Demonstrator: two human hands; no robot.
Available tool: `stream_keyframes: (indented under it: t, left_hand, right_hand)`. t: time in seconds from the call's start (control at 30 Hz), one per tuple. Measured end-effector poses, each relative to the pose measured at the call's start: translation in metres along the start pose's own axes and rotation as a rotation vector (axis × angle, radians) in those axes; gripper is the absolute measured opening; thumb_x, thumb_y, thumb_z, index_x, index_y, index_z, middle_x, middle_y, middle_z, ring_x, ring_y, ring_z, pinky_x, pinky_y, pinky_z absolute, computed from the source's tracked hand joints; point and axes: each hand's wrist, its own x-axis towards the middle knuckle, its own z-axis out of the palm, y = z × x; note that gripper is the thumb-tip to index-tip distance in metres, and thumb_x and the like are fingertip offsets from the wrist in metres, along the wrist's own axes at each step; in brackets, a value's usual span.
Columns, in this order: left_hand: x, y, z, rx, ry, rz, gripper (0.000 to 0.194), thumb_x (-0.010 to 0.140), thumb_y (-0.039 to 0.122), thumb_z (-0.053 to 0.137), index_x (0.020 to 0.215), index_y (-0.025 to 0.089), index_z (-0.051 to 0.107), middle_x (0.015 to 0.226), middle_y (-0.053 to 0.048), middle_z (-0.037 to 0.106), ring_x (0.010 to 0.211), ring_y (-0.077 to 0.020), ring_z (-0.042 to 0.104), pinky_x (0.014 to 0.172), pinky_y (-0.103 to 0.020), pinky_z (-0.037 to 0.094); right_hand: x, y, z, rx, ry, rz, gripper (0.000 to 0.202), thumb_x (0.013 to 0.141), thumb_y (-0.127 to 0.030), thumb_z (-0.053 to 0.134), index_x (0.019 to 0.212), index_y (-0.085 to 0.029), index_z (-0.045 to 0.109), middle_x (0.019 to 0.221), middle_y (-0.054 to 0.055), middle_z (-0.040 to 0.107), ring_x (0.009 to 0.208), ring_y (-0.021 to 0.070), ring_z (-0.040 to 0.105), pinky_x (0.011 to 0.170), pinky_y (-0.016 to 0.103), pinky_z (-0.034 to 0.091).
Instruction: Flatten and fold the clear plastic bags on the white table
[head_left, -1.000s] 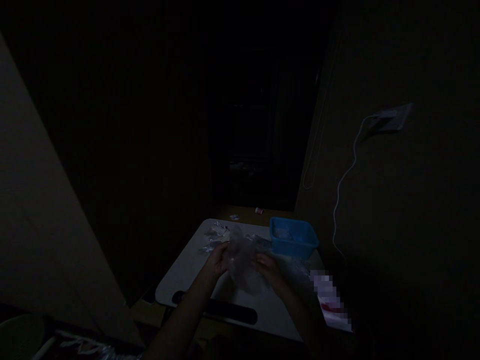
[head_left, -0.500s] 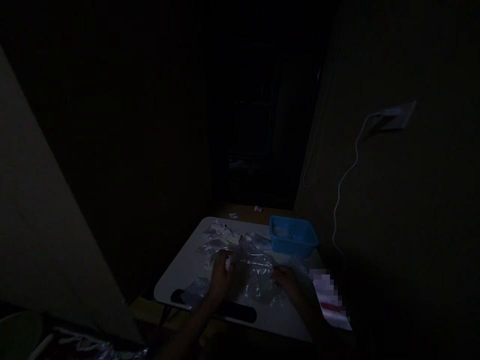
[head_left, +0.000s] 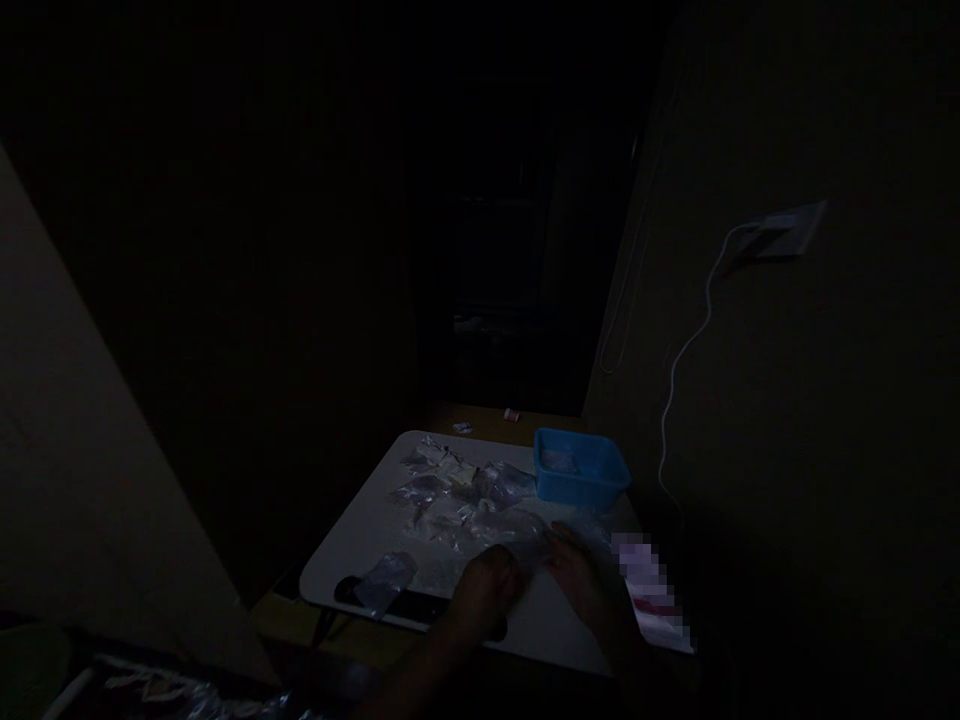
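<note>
In dim light, a clear plastic bag [head_left: 517, 525] spreads over the near right part of a white folding table [head_left: 352, 525]. My left hand [head_left: 491, 585] is closed in a fist at the bag's near edge, with a bit of the plastic seeming to run into it. Just to the right, my right hand [head_left: 574, 570] has its fingers bent on the bag's right side. More crumpled clear bags [head_left: 427, 490] lie beyond my hands. A separate small plastic bag [head_left: 386, 580] rests by the table's dark handle slot.
A blue plastic basket [head_left: 581, 490] with something clear inside stands at the table's far right. A pale packet [head_left: 652, 600] lies along the right edge. Behind the table are small scraps [head_left: 511, 414]. A white cable [head_left: 667, 390] hangs from a wall socket [head_left: 787, 230].
My left hand has moved right and nearer to me, beside my right hand. The plastic once stretched between the hands now lies lower and flatter. The view has shifted slightly.
</note>
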Motion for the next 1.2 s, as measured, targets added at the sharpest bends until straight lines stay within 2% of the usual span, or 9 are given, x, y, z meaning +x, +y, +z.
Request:
stream_keyframes:
  t: [0.13,0.3,0.43,0.57,0.67,0.87,1.03,1.1,1.2]
  left_hand:
    - [0.017,0.008,-0.032,-0.054,0.042,0.050,0.017,0.074,0.014,0.039,0.071,0.016,0.056,0.073,-0.005,0.061,0.069,-0.0149,0.057,0.065,-0.023,0.043]
    - [0.041,0.014,-0.063,-0.084,0.072,0.036,0.016,0.071,0.013,0.041,0.066,0.016,0.055,0.064,-0.001,0.059,0.059,-0.0120,0.054,0.055,-0.019,0.040]
    - [0.054,0.015,-0.084,-0.130,0.106,0.019,0.011,0.066,0.012,0.043,0.061,0.016,0.052,0.057,0.002,0.055,0.055,-0.0113,0.054,0.052,-0.019,0.040]
    - [0.064,0.011,-0.107,-0.334,0.143,-0.052,0.006,0.067,0.015,0.046,0.062,0.016,0.049,0.056,0.002,0.054,0.053,-0.0110,0.056,0.051,-0.020,0.044]
    - [0.069,0.009,-0.120,-0.538,0.099,-0.150,0.010,0.069,0.023,0.049,0.065,0.015,0.047,0.059,0.001,0.055,0.047,-0.0111,0.057,0.046,-0.021,0.046]
    - [0.077,0.002,-0.120,-0.632,0.053,-0.274,0.013,0.067,0.025,0.055,0.067,0.014,0.049,0.056,0.003,0.055,0.043,-0.0095,0.056,0.041,-0.019,0.045]
    - [0.097,-0.006,-0.104,-0.540,0.051,-0.297,0.014,0.064,0.020,0.060,0.056,0.012,0.051,0.045,0.004,0.053,0.034,-0.0063,0.048,0.034,-0.014,0.036]
    - [0.107,-0.008,-0.100,-0.529,0.066,-0.295,0.017,0.065,0.021,0.061,0.055,0.012,0.051,0.043,0.004,0.052,0.034,-0.0064,0.048,0.035,-0.015,0.036]
    - [0.121,-0.007,-0.100,-0.529,0.109,-0.273,0.018,0.068,0.025,0.059,0.058,0.013,0.051,0.048,0.003,0.055,0.039,-0.0083,0.052,0.039,-0.017,0.040]
  right_hand:
    - [0.014,-0.008,0.005,0.034,0.010,0.054,0.044,0.067,-0.035,0.047,0.109,-0.019,0.047,0.117,0.012,0.051,0.104,0.0235,0.050,0.085,0.039,0.042]
    - [0.028,-0.035,0.016,-0.373,0.033,-0.109,0.061,0.057,-0.031,0.058,0.115,-0.017,0.043,0.119,0.011,0.048,0.110,0.0253,0.044,0.090,0.039,0.038]
    - [0.039,-0.067,0.011,-0.598,0.043,-0.212,0.023,0.071,-0.026,0.046,0.086,-0.017,0.061,0.088,0.008,0.062,0.085,0.0218,0.055,0.077,0.035,0.043]
    - [0.050,-0.096,-0.003,-0.523,0.031,-0.308,0.021,0.073,-0.029,0.045,0.067,-0.019,0.064,0.073,0.006,0.063,0.077,0.0200,0.056,0.074,0.034,0.043]
    - [0.054,-0.112,-0.015,-0.343,-0.017,-0.228,0.024,0.070,-0.036,0.050,0.070,-0.018,0.065,0.075,0.006,0.066,0.076,0.0205,0.058,0.071,0.033,0.044]
    - [0.063,-0.126,-0.030,-0.150,-0.011,-0.052,0.030,0.061,-0.047,0.054,0.057,-0.018,0.063,0.058,0.002,0.063,0.057,0.0164,0.057,0.055,0.027,0.043]
    - [0.081,-0.118,-0.030,-0.120,0.008,0.088,0.034,0.056,-0.049,0.058,0.046,-0.016,0.058,0.034,-0.003,0.047,0.029,0.0085,0.040,0.033,0.021,0.028]
    - [0.089,-0.117,-0.029,-0.104,0.019,0.100,0.035,0.055,-0.050,0.059,0.050,-0.015,0.059,0.037,-0.001,0.051,0.028,0.0087,0.041,0.031,0.020,0.027]
    - [0.098,-0.124,-0.030,-0.063,0.051,0.087,0.039,0.055,-0.053,0.058,0.062,-0.015,0.061,0.059,0.004,0.063,0.043,0.0139,0.056,0.036,0.021,0.036]
